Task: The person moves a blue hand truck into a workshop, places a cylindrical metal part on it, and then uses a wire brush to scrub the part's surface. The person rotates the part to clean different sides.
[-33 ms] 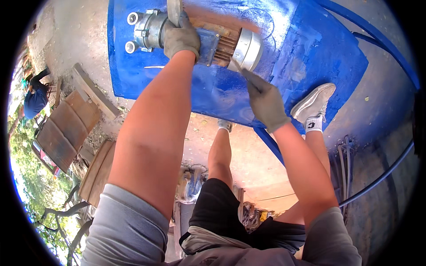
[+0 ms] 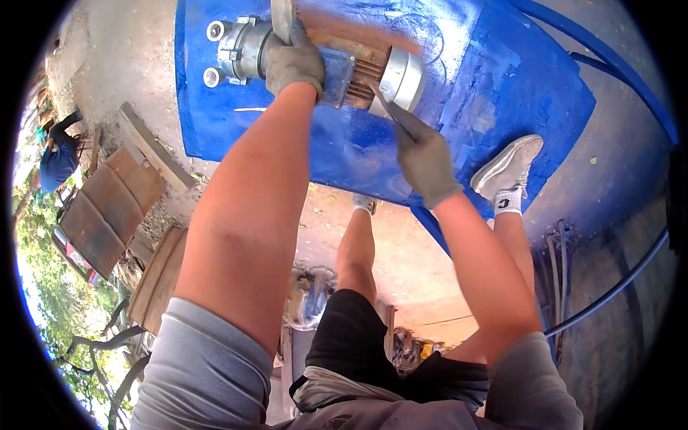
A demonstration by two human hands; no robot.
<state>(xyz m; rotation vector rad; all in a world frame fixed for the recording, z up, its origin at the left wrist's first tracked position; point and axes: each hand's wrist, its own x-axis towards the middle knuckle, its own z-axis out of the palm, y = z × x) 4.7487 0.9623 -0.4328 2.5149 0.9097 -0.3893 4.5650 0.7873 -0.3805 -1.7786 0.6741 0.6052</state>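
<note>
A pump with an electric motor (image 2: 244, 49) lies on a blue tabletop (image 2: 244, 136). It has two round ports at its left end, a blue box, rusty cooling fins (image 2: 364, 77) and a silver end cover (image 2: 400, 80). My gloved left hand (image 2: 295, 64) is closed over the middle of its body. A flat grey bar (image 2: 283, 18) sticks up by the left thumb, cut off by the upper edge; whether I hold it is unclear. My gloved right hand (image 2: 428, 156) grips a slim, dark, blade-like tool (image 2: 393, 109). Its tip is at the fins beside the silver cover.
My shoe (image 2: 505, 166) is up against the right part of the blue top. Blue bars (image 2: 609, 66) curve at the far right. Wooden boards (image 2: 154, 147) and a brown ridged panel (image 2: 111, 211) are at the left, with a seated person (image 2: 59, 161) beyond. A blue hose (image 2: 616, 283) runs lower right.
My right hand has shifted slightly left and up. The tool's tip has moved from the cover's lower edge up to the fins. My left hand and the pump stay in place.
</note>
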